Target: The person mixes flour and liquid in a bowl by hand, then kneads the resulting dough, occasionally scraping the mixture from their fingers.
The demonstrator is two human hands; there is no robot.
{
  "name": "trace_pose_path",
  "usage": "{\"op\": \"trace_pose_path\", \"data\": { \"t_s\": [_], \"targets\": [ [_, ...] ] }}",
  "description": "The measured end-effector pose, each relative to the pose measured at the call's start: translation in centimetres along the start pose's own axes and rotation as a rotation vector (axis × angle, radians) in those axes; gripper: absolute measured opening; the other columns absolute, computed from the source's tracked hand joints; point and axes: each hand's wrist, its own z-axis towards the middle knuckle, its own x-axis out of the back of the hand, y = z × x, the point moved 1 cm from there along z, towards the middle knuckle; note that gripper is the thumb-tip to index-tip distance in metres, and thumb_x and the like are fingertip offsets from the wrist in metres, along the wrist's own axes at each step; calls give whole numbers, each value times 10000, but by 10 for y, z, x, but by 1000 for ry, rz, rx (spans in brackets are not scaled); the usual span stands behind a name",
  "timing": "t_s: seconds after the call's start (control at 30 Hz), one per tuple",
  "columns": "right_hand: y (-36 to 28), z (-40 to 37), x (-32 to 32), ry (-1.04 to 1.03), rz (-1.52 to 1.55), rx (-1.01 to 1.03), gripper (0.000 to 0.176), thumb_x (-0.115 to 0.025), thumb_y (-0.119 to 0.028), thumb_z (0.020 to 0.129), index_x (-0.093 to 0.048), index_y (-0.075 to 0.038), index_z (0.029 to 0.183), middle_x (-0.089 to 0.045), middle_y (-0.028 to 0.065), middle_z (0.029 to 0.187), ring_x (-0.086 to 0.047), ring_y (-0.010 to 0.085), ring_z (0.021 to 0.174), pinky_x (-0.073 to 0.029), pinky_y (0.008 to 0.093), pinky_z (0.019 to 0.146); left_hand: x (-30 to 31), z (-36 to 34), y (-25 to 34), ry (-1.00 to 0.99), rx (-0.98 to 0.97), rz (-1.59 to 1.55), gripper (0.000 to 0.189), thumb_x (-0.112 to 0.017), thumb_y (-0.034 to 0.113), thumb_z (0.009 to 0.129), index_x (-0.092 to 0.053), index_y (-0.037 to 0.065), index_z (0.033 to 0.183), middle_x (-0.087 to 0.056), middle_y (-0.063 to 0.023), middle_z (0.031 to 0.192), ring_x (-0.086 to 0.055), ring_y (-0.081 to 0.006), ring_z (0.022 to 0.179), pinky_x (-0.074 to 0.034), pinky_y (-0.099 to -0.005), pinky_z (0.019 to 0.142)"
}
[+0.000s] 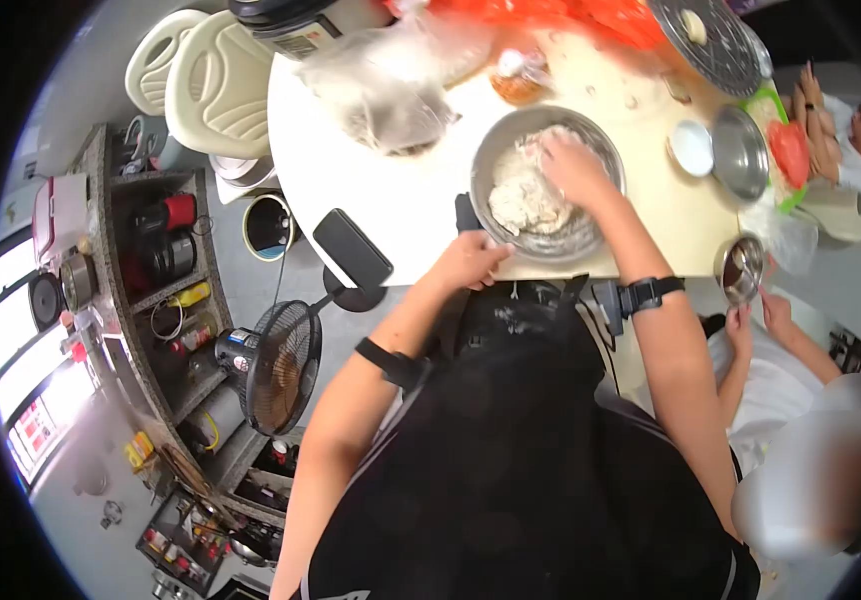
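A metal mixing bowl [609, 150] stands near the table's front edge with a lump of pale, shaggy dough [526, 205] in it. My right hand [573, 168] reaches into the bowl, its fingers curled into the floury dough at the far side. Flour and dough bits hide the fingertips. At the bowl's near left rim is my left hand [471, 260], its thumb and fingers pinched on the edge. Just behind this hand lies a small dark object [466, 212], partly covered, whose kind I cannot make out.
On the white table [411, 220] lie a black phone [353, 248], plastic bags [381, 100], a white bowl [692, 148] and a steel bowl [741, 155]. A fan [286, 367] stands left. One person at right holds a small metal pot [740, 270]; another sits farther back.
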Motion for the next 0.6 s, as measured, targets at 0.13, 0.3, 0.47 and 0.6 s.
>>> {"op": "trace_pose_path", "data": {
  "t_s": [0.13,0.3,0.47,0.6],
  "targets": [
    [55,-4,-43,3,-88,20,581,-495,-492,1060,-658,7,1308,-596,306,1388,-538,455,1325,-428,557,1115,19,32,-7,391,-204,77,535,-706,520,988,-580,4,919,-654,-114,702,-636,-167,546,-504,-309,486],
    [45,4,-52,41,111,-218,546,-532,-490,1029,-694,0,1208,-646,303,1293,-616,454,1210,-481,498,1046,7,60,26,706,-580,40,449,-521,391,1084,-571,-23,917,-643,-268,802,-601,-467,762,-487,-491,740],
    [58,-10,-32,41,508,-103,352,-583,-290,1020,-643,38,906,-623,203,879,-627,301,845,-493,416,782,-2,53,32,748,-447,10,387,-508,304,1108,-574,-38,940,-581,-196,784,-510,-274,735,-474,-418,755],
    [54,-29,-43,230,519,54,229,-646,-210,960,-711,9,950,-618,197,891,-653,338,846,-511,419,787,-8,52,38,780,-461,-80,397,-535,321,1086,-566,-34,911,-630,-260,801,-564,-411,720,-478,-475,737]
  ]
}}
